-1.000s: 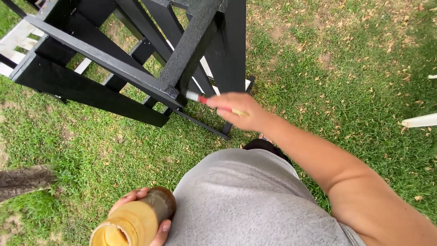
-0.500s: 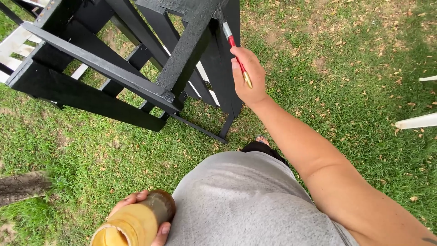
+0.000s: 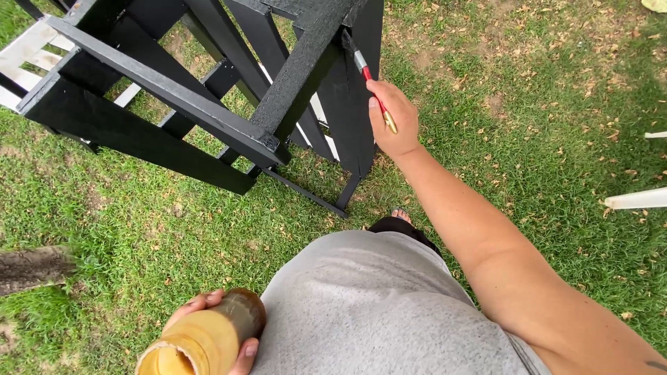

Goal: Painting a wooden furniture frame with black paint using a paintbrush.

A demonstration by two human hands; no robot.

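Right hand [image 3: 393,121] has lifted its gripped paintbrush [image 3: 367,75] (red-handled) up the black frame [image 3: 174,90]; left hand [image 3: 208,326] clasps a jar [image 3: 201,340].

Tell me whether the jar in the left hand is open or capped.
Open: the jar in the left hand shows an uncovered mouth, no lid.

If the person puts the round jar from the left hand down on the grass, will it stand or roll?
The jar looks cylindrical and smooth, so laid sideways it would probably roll. Upright on the uneven grass it may tip. It looks open-mouthed, so a tip would likely spill its contents. The left hand wraps it from beneath.
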